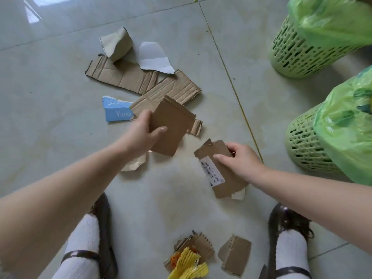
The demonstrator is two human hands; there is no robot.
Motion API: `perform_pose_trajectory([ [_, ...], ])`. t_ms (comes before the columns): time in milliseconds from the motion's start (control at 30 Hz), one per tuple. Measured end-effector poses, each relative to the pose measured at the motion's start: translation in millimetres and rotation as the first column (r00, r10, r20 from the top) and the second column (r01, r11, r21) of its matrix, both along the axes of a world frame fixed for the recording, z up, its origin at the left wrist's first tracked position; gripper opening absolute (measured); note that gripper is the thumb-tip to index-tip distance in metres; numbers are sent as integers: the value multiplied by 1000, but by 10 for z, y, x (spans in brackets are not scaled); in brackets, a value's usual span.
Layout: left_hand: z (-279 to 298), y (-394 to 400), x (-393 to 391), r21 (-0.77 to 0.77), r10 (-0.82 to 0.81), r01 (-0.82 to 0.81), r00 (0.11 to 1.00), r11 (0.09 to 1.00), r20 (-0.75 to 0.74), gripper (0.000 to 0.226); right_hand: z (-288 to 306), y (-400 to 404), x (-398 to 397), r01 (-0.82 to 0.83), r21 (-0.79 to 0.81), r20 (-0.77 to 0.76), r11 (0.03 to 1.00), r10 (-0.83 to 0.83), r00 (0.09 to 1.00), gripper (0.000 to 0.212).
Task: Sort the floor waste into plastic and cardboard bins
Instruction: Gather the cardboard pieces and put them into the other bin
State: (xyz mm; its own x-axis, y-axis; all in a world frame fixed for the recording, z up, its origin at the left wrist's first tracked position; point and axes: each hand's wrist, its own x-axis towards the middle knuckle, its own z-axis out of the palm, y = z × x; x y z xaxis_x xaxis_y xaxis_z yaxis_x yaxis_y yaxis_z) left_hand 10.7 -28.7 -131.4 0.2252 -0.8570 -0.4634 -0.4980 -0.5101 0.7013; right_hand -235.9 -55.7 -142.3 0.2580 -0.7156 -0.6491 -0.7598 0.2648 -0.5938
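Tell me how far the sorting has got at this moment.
Done: cannot tell; the two lined green bins hide their contents. In hand: the left hand holds a plain cardboard piece, the right hand a labelled cardboard piece. Left: corrugated strips, a blue carton, white paper, and cardboard scraps with yellow foam netting between the shoes.

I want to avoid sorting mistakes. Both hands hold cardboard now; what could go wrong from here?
1. The two green bins look identical, with no label visible, so the pieces may land in the wrong one.
2. The left hand pinches its cardboard piece only at the edge; it might slip.
3. The yellow foam net lies on cardboard scraps and could get scooped up with them.
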Motion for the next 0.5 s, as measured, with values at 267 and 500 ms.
perform_pose_trajectory([
  [267, 25, -710, 520, 81, 142, -155, 979, 985, 147, 45, 67, -662, 418, -263, -100, -80, 960, 255, 964, 23],
  [500, -242, -1037, 375, 143, -176, 127, 895, 981, 410, 44, -192, -719, 874, -377, -219, -214, 900, 333, 918, 41],
])
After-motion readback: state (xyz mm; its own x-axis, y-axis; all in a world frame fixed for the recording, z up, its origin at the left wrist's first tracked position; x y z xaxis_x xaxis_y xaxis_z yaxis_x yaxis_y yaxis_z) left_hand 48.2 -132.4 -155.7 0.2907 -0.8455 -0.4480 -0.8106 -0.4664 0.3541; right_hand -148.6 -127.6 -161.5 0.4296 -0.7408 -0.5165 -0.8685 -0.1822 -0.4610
